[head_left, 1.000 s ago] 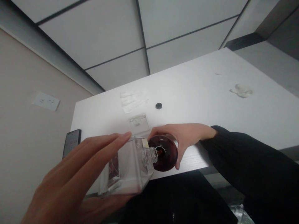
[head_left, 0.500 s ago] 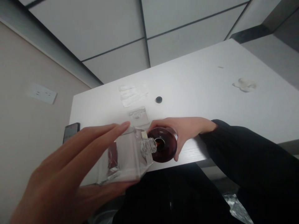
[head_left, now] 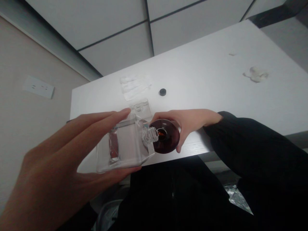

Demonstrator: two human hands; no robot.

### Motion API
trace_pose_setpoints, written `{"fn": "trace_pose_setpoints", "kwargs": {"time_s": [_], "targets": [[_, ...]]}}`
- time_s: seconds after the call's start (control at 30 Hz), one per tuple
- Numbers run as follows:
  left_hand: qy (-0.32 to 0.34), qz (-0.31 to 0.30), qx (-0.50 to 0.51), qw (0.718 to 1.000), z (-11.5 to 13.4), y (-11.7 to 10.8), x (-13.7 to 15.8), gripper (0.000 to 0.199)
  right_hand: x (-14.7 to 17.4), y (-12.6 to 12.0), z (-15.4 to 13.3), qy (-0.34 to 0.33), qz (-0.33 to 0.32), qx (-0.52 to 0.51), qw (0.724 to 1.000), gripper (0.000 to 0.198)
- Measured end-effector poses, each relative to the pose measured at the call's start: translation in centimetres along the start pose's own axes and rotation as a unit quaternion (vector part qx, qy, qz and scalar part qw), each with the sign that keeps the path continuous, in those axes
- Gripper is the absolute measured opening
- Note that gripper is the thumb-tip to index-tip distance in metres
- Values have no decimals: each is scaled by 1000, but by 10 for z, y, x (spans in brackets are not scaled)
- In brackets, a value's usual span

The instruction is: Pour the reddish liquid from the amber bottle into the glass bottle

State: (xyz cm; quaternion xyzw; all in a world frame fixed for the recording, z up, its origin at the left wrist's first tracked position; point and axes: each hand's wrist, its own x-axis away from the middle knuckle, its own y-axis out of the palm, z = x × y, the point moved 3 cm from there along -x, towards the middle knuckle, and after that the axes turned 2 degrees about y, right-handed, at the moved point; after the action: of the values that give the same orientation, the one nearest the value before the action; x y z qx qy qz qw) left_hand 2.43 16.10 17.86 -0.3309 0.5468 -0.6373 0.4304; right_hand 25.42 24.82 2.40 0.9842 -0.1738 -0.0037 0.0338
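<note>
Fingers (head_left: 101, 120) over half-hidden clear bottle (head_left: 125, 147)

— How much of the left hand (head_left: 55, 170) shows?
— The wrist and heel run off the bottom-left corner. Its thumb lies under the clear bottle (head_left: 122, 144), only partly seen through the glass.

— And the dark red bottle (head_left: 167, 136)?
— Its far side sits behind the fingers (head_left: 166, 115) of the right hand (head_left: 190, 120); whether liquid passes between the necks is too small to tell.

— Anything else?
— The clear piece (head_left: 141, 107) on the tabletop (head_left: 216, 80) is half hidden by the bottle, and the crumpled white bit (head_left: 255, 74) is too blurred to identify.
</note>
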Motion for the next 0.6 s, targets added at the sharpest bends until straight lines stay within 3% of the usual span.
{"fn": "trace_pose_setpoints", "kwargs": {"time_s": [0.33,0.47,0.6], "targets": [[59,6,-1,998,-1,-4,0,68,0,0,-4,20,-5,-3,1000,84],[86,38,0,996,0,-4,-1,66,0,0,-6,13,1,0,1000,83],[83,45,-7,996,-1,0,-1,64,-1,1,-5,11,0,-19,1000,82]]}}
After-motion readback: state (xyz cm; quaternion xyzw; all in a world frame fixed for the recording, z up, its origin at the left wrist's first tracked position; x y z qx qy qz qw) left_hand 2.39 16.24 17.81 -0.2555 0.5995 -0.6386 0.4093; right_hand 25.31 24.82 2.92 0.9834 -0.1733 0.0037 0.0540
